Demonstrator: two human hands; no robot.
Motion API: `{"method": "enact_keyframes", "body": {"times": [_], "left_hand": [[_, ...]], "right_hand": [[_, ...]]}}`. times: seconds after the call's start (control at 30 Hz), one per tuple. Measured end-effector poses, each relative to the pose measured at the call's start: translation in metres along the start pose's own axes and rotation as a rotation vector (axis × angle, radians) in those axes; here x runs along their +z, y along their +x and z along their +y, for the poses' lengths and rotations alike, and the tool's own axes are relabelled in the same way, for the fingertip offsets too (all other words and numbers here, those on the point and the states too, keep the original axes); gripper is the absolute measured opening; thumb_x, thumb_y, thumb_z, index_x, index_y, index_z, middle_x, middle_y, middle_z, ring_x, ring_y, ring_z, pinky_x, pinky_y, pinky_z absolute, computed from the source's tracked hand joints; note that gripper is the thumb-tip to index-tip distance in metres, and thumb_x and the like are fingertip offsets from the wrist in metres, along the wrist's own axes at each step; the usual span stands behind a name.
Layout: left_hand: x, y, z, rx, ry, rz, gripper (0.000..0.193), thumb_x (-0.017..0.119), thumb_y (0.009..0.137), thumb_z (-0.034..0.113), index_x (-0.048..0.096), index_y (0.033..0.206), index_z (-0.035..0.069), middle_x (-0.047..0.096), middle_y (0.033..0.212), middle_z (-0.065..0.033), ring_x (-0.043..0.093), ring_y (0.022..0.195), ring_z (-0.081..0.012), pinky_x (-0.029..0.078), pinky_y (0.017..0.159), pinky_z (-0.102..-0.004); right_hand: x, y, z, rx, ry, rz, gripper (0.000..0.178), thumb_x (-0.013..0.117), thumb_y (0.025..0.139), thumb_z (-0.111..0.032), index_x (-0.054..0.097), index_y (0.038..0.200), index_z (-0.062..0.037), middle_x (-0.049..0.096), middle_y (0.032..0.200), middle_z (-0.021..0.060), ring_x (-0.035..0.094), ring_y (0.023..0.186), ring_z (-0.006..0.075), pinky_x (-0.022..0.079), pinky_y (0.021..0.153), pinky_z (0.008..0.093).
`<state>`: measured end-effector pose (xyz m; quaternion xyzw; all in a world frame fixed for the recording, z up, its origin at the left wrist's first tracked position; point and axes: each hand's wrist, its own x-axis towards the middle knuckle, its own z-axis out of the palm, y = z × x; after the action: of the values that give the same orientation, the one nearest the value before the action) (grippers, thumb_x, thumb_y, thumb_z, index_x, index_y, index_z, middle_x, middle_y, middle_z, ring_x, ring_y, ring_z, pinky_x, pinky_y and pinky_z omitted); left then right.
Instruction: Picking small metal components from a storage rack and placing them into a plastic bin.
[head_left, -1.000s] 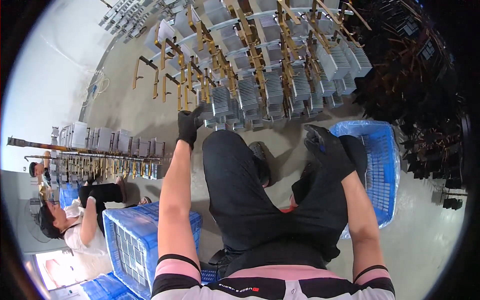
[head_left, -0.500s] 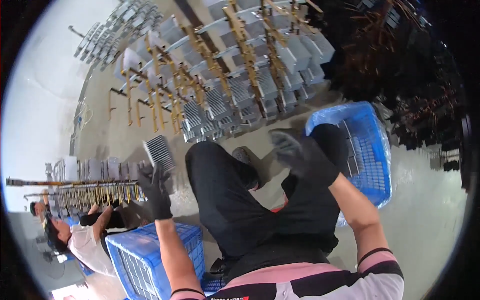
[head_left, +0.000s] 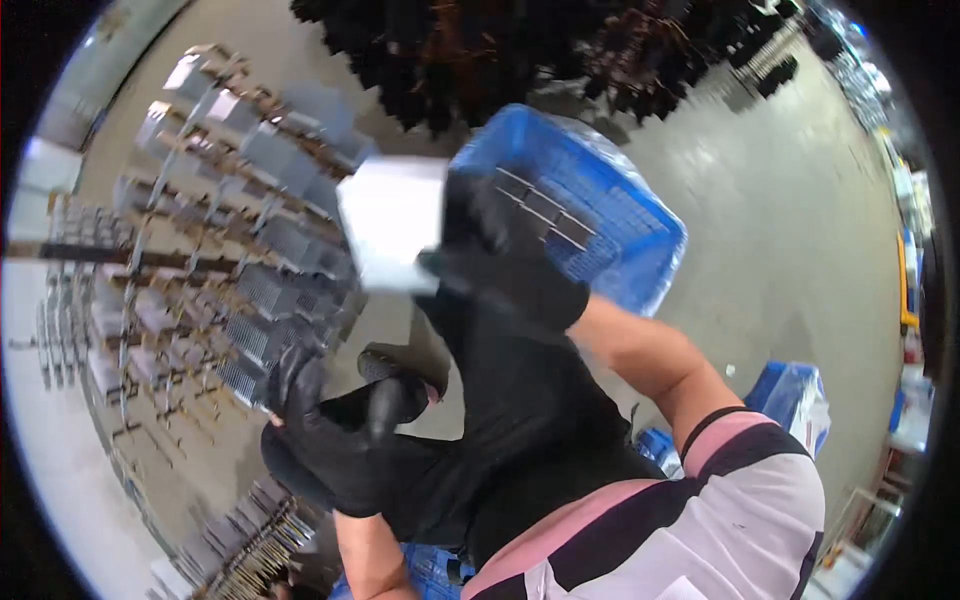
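Note:
My right hand [head_left: 510, 245], in a black glove, grips a pale silver metal heat sink [head_left: 395, 222] by its right side. The block's flat, bright face shows; it is slightly blurred. Below and left of it is my left hand [head_left: 335, 430], also gloved in black, over my left thigh. Its thumb and fingers are apart, with nothing visible between them. Just beyond the right hand stands a blue plastic crate [head_left: 630, 195] lined with clear plastic film. A few dark-edged blocks [head_left: 545, 215] lie in a row inside it, partly hidden by my hand and arm.
A rack of hanging finned heat sinks [head_left: 270, 165] fills the left side, close to my left hand. Dark parts [head_left: 440, 60] hang in a mass at the far side. Another film-covered blue crate [head_left: 795, 400] stands at the right. More racked parts [head_left: 240, 535] show at lower left.
My view has turned to the right. The heat sink was in my left hand; now my right hand holds it, near the lined crate. The left hand has let go.

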<state>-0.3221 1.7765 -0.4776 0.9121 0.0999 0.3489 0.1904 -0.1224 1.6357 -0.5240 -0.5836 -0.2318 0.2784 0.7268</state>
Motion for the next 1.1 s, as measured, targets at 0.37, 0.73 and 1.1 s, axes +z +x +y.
{"method": "enact_keyframes", "body": {"times": [0.37,0.73,1.1], "left_hand": [[-0.047,-0.059,-0.126,-0.265,0.498,0.011,0.017,0.066,0.093,0.007,0.070,0.108,0.000,0.072,0.110,-0.0143,0.067,0.105,-0.0312,0.050,0.096,-0.0387],[-0.039,-0.090,-0.149,-0.408,0.402,0.014,0.022,0.072,0.088,0.001,0.069,0.109,-0.003,0.071,0.110,-0.0118,0.065,0.105,-0.0226,0.050,0.097,-0.0360],[-0.061,-0.109,-0.191,-0.569,0.169,0.095,0.028,0.065,0.087,0.000,0.068,0.115,-0.002,0.069,0.116,-0.0115,0.064,0.111,-0.0234,0.049,0.100,-0.0376]], "right_hand": [[-0.252,-0.044,0.235,0.034,-1.370,0.060,0.055,0.074,0.076,-0.024,0.052,0.122,-0.0033,0.063,0.107,0.0260,0.061,0.103,0.0454,0.052,0.081,0.0525],[-0.261,-0.040,0.349,0.263,-1.556,0.268,0.044,0.061,0.076,-0.012,0.059,0.120,-0.0087,0.065,0.107,0.0208,0.061,0.103,0.0414,0.052,0.083,0.0551],[-0.279,-0.029,0.366,0.393,-1.701,0.112,0.040,0.058,0.084,-0.020,0.060,0.123,-0.0125,0.066,0.113,0.0216,0.064,0.107,0.0393,0.053,0.083,0.0540]]}}
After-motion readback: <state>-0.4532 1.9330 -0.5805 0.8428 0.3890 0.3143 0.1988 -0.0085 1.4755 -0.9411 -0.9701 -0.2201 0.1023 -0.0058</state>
